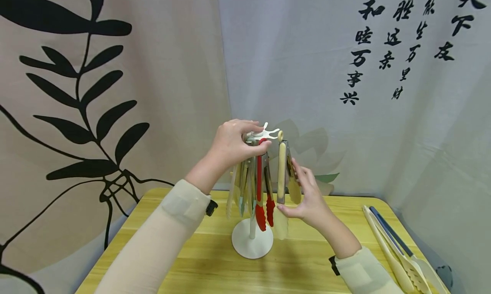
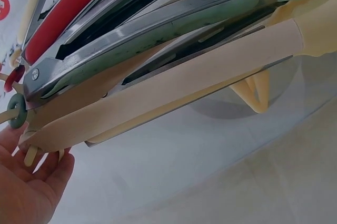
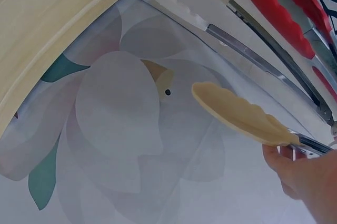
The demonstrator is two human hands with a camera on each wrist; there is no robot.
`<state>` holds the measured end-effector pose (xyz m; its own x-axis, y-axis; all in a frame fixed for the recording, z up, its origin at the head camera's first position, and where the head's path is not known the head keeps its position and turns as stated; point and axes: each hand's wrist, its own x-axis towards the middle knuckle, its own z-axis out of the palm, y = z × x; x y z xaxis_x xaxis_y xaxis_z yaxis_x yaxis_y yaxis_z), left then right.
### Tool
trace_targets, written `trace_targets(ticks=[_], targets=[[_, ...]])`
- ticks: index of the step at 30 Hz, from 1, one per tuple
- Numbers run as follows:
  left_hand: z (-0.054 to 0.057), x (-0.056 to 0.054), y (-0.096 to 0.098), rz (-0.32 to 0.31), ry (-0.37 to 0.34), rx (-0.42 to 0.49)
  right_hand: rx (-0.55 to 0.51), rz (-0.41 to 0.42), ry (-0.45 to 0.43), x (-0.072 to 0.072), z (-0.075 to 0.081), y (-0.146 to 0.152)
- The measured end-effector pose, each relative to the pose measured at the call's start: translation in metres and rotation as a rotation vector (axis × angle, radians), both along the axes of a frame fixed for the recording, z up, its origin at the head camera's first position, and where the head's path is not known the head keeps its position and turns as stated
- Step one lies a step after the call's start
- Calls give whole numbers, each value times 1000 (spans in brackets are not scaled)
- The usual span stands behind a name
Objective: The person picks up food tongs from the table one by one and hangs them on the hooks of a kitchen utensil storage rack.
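Observation:
A white rotating-style rack stands on the table, with its round base [image 1: 245,249] and hooked top [image 1: 270,134] in the head view. My left hand [image 1: 235,138] grips the rack's top, thumb in front. Cream tongs [image 1: 281,168] hang by their ring at the right side. Around them, low on the arms, my right hand [image 1: 308,198] holds with thumb and fingers; the right wrist view shows it beside the cream scalloped head [image 3: 245,113]. Red tongs [image 1: 260,213] hang alongside. Green tongs [image 2: 174,34] and beige tongs [image 2: 174,84] hang near my left hand in the left wrist view.
Several long utensils lie at the right edge of the wooden table [image 1: 307,260], among them a slotted one [image 1: 414,272] and one with a dark blue handle [image 1: 395,234]. A printed cloth [image 1: 287,72] hangs close behind the table.

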<state>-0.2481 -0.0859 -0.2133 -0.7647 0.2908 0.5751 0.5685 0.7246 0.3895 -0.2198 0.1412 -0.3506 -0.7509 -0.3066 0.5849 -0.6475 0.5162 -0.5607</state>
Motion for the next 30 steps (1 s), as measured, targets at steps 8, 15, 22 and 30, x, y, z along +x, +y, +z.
trace_targets(ticks=[8,15,22,30], targets=[[-1,-1,0,1,16,-4,21,24,-19,-2,-2,-3],[-1,0,0,0,16,-2,33,37,11,-3,-4,-6],[-2,0,-1,1,18,-6,30,43,28,-5,-7,-7],[-3,0,0,-2,29,4,25,31,66,-9,-15,-6]])
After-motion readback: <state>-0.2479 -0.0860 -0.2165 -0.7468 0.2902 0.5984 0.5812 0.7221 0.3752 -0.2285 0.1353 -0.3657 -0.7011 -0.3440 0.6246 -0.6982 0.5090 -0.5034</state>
